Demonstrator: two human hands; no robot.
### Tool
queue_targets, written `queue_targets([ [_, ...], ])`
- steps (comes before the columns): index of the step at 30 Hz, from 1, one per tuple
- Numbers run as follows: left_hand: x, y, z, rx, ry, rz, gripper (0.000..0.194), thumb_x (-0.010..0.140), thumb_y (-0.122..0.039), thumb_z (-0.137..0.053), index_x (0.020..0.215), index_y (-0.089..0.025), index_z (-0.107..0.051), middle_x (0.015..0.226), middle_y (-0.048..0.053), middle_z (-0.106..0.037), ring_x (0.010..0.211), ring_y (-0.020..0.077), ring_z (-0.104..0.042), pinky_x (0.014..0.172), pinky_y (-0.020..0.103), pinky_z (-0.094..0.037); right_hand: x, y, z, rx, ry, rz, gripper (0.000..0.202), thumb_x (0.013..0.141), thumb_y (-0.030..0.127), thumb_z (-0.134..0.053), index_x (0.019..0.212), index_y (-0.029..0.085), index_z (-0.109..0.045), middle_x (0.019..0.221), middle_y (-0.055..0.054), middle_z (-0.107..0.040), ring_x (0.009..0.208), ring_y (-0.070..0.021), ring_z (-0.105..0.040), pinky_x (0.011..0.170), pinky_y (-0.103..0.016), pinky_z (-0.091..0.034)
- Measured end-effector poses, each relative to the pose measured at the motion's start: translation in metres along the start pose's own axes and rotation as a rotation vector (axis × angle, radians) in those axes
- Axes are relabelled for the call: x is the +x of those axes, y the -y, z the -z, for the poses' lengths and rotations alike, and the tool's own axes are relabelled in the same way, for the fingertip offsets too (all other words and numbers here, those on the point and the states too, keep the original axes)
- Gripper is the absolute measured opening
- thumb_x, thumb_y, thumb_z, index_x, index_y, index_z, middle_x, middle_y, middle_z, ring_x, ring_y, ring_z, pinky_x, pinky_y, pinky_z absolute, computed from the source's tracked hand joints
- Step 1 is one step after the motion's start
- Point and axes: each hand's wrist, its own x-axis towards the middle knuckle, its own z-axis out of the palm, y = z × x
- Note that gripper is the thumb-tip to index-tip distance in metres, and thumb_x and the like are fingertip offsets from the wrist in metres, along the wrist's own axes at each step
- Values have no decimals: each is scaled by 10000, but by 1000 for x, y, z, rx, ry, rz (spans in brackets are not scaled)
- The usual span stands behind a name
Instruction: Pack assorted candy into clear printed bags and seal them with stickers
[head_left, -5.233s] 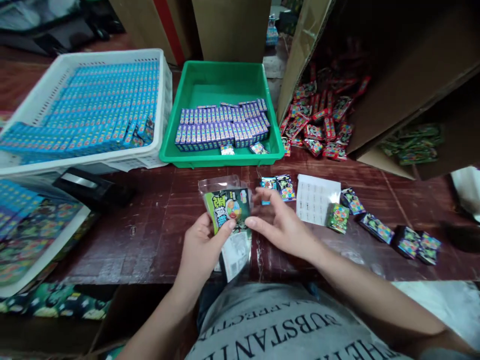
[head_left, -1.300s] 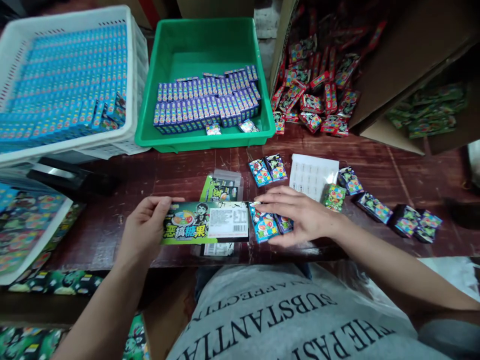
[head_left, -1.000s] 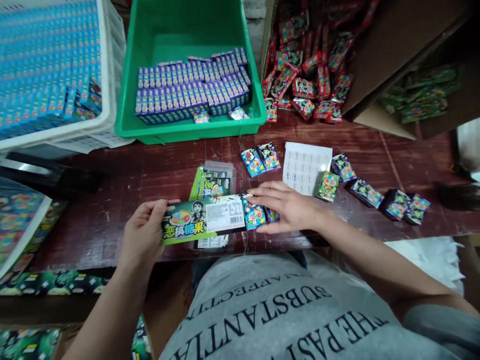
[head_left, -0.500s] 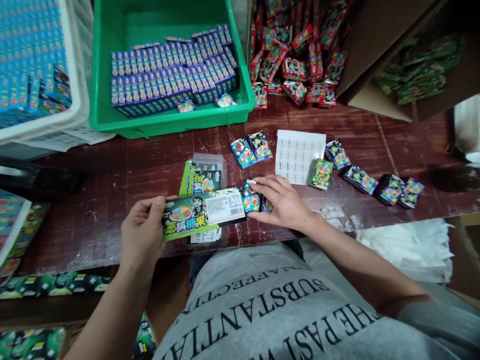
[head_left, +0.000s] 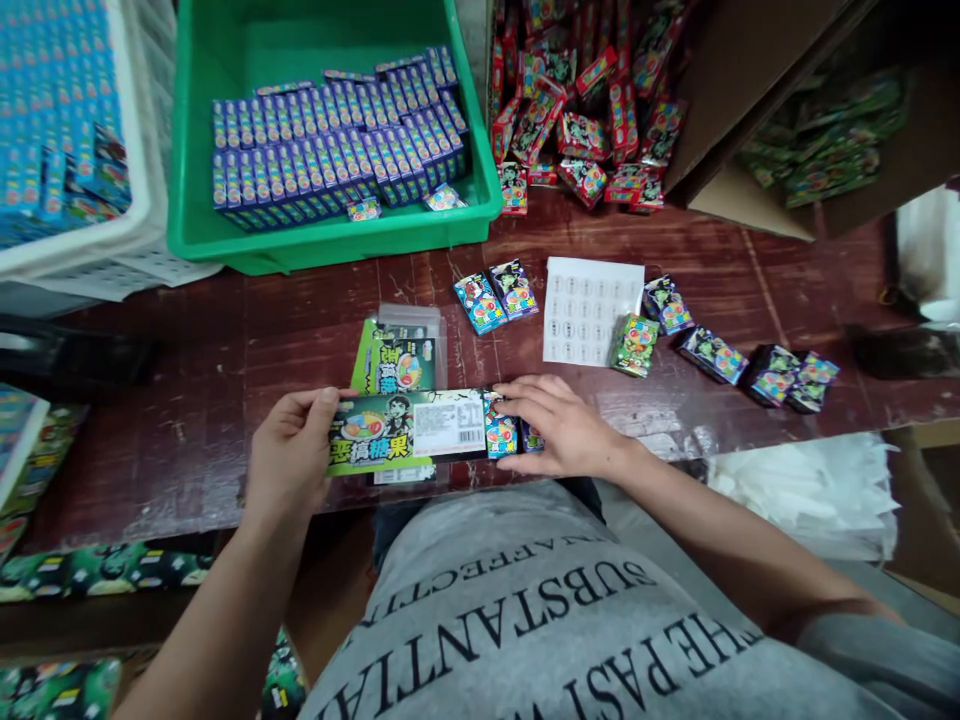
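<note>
A long green and black printed sleeve [head_left: 375, 430] with a white label lies level near the table's front edge. Its left end is pinched between the thumb and fingers of my left hand [head_left: 294, 440]. At its right end, touching it, are a blue small box [head_left: 501, 428] and a purple small box [head_left: 531, 437], both gripped by my right hand [head_left: 559, 425], which partly hides the purple one. Under and behind the sleeve lie more green printed cards [head_left: 405, 360] with clear plastic. A blue box [head_left: 480, 303] and a purple box [head_left: 514, 289] lie farther back.
Behind stands a green bin [head_left: 337, 250] of purple boxes, with a white crate [head_left: 142, 150] of blue boxes to its left. Red boxes [head_left: 585, 135] are heaped at the back. Right of centre are a sticker sheet [head_left: 581, 310], a green box [head_left: 634, 344] and several purple boxes [head_left: 712, 354].
The sleeve's right end and the blue and purple boxes in my right hand have come down toward the table's front edge. The boxes now line up with the sleeve's end.
</note>
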Motion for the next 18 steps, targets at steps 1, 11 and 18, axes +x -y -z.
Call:
queue_targets([
  [1,1,1,1,-17,-4,8,283,750,-392,-813,865,-165,-689,827,20,-768,552,132,-665,554,264,-606,-1,1,1,14,-21,-11,643,868,627,-688,1321,179,-606,1409,-142,-621,1295,-314,-551,1089,-536,-460],
  [11,1,-12,-1,-57,34,72,281,728,-359,-846,854,-159,-693,826,35,-780,538,136,-649,572,304,-618,4,-6,18,25,-18,68,670,860,651,-684,1358,208,-613,1389,-119,-634,1273,-305,-550,1075,-524,-472],
  [18,-5,-5,-7,32,-12,-201,244,823,-393,-779,894,-180,-684,956,41,-774,646,124,-664,609,248,-587,5,-11,4,-46,20,57,642,893,620,-658,1346,166,-618,1414,-146,-615,1290,-332,-525,1077,-545,-466],
])
